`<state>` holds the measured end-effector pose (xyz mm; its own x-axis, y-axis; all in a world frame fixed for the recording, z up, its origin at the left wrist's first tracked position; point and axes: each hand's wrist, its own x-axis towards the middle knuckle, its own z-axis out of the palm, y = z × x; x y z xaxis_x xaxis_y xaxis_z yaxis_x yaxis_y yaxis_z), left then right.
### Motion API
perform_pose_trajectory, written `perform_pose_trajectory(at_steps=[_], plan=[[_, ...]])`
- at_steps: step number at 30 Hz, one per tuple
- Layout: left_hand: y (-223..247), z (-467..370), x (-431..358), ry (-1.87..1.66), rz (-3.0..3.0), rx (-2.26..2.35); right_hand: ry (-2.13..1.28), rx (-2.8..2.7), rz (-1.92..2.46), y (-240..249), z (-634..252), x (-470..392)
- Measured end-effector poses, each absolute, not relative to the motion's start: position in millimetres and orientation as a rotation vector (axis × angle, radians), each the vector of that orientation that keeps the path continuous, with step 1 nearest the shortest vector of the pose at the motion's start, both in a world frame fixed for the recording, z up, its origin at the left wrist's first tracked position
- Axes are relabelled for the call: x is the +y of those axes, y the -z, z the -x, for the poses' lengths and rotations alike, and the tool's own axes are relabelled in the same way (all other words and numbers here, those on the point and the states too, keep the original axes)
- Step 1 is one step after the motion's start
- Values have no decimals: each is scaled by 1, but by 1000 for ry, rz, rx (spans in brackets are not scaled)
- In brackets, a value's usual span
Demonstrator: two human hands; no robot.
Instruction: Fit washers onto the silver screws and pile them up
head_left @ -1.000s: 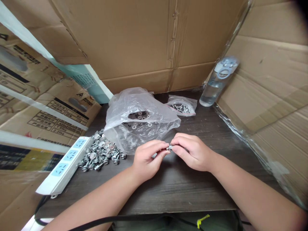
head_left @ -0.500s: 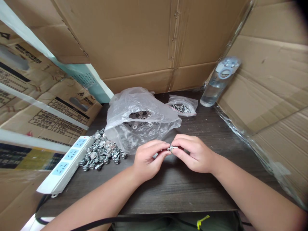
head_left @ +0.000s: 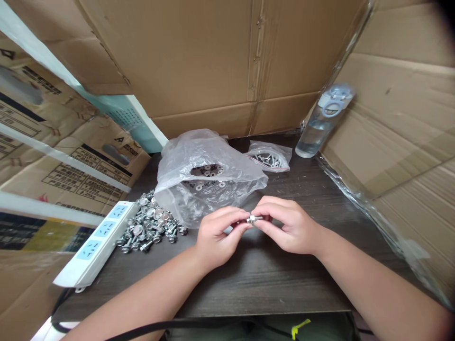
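Note:
A small metal bolt (head_left: 253, 219) with a washer-like disc around it lies sideways between my two hands, over the middle of the dark table. My left hand (head_left: 220, 234) pinches its left end between thumb and fingers. From the other side, my right hand (head_left: 286, 225) is closed with its fingertips at the disc and the shank. The fingers partly hide the bolt. Just beyond my hands lies a clear plastic bag (head_left: 209, 147) with flat washers (head_left: 209, 174) inside. Left of the bag is a heap of bolts (head_left: 151, 225).
A white power strip (head_left: 97, 241) borders the heap on the left. Behind my right hand is a small zip bag of screws (head_left: 272, 158). A water bottle (head_left: 322, 123) stands at the back right. Cardboard walls (head_left: 199, 57) enclose the table (head_left: 284, 289).
The fingers of my right hand have shifted slightly around the bolt, and its disc has turned or tilted a little. Both hands stay in nearly the same place.

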<state>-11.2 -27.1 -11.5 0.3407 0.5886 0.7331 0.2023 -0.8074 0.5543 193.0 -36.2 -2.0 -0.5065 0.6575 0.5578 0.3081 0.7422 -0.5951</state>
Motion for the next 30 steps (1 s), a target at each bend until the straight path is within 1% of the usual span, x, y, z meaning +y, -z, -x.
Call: perform_pose_trajectory(at_steps=[9,18,24,30], plan=[[9,13,-31,-1427,-2376,631,-528,-2160,701,1,-189,-39],[8,12,-30,-1436,-2340,671,-522,-2142,667,1,-190,-37],[7,12,-28,-1445,-2319,684,-539,-2110,727,4,-194,-37],[10,12,-27,-1428,-2308,680,-536,-2116,648,0,-193,-37]])
